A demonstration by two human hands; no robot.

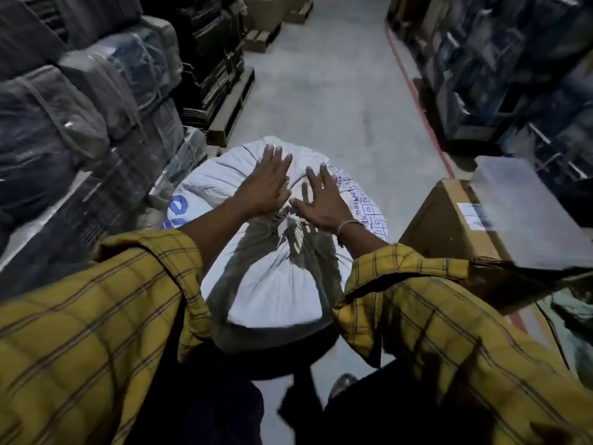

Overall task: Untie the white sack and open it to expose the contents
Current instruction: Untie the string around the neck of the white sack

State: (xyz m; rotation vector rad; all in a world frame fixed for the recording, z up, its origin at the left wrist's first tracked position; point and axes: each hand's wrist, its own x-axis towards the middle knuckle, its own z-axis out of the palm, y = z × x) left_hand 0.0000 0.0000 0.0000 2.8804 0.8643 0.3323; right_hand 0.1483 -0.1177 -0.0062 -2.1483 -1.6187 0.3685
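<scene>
A big white sack (pixel 272 284) with blue print stands on the floor right in front of me, bulging and tied shut. Its gathered neck and knot (pixel 287 221) sit at the top middle, with a small tag beside the tie. My left hand (pixel 264 184) is spread flat over the far side of the sack, fingers apart, holding nothing. My right hand (pixel 322 200) hovers just right of the knot with fingers splayed, also holding nothing. Both wrists come out of yellow checked sleeves. The contents are hidden.
Wrapped dark bales (pixel 64 123) are stacked on pallets along the left. A brown cardboard box (pixel 449 226) with a flat grey board (pixel 526 207) on it stands close at the right. Shelving (pixel 513 59) lines the right behind a red floor line (pixel 417 101). A concrete aisle (pixel 327 85) runs ahead.
</scene>
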